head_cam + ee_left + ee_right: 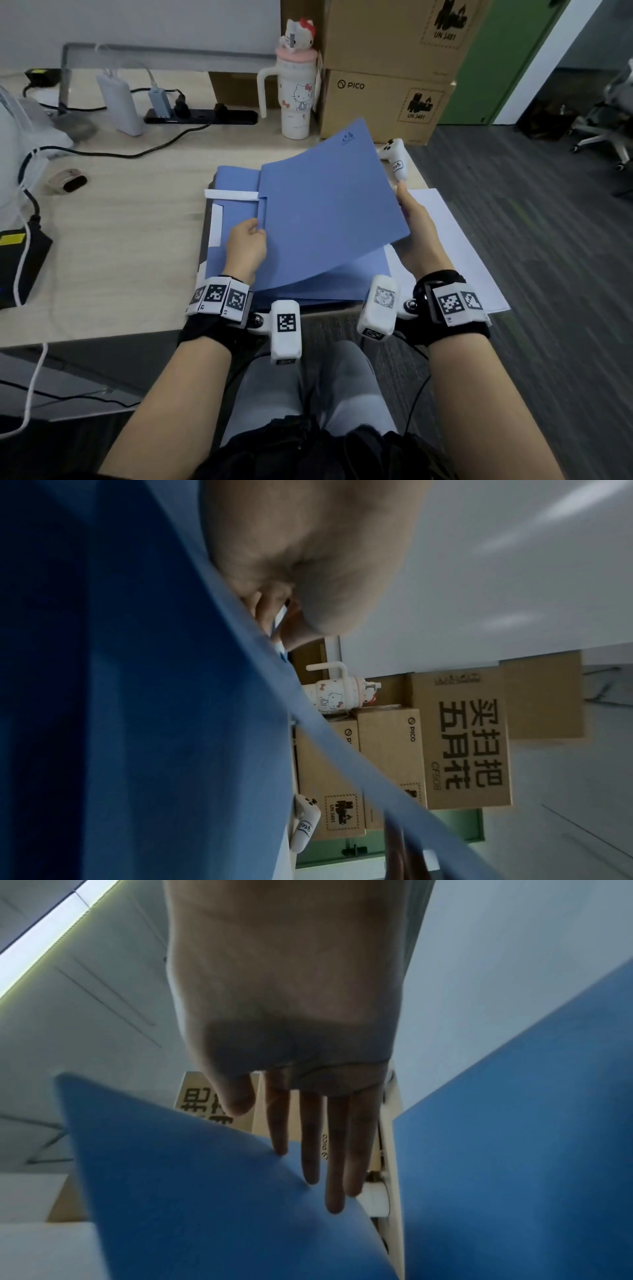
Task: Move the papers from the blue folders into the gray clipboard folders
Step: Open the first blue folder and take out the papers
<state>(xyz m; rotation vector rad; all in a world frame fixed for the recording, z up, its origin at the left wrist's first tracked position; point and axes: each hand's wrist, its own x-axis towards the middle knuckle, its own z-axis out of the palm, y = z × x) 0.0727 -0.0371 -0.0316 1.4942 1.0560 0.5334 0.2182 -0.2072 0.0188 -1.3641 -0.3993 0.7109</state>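
Observation:
I hold a blue folder point(329, 212) tilted above a stack of more blue folders point(236, 178) near the desk's front right corner. My left hand point(255, 229) pinches its left edge; in the left wrist view the thumb and fingers point(274, 610) close on the blue sheet point(137, 696). My right hand point(407, 209) is at the right edge, its thumb beside that edge. Its straight fingers point(310, 1139) reach behind the raised blue sheet point(205, 1191). White papers point(233, 195) stick out at the stack's left. A dark gray board point(205, 236) shows under the stack.
A white sheet point(452, 246) overhangs the desk's right edge. Behind the folders stand a white controller point(395, 157), a cartoon tumbler point(298, 99) and stacked cardboard boxes point(387, 102). A power strip point(202, 117) and cables lie at the back left, with bare desk point(120, 233) to the left.

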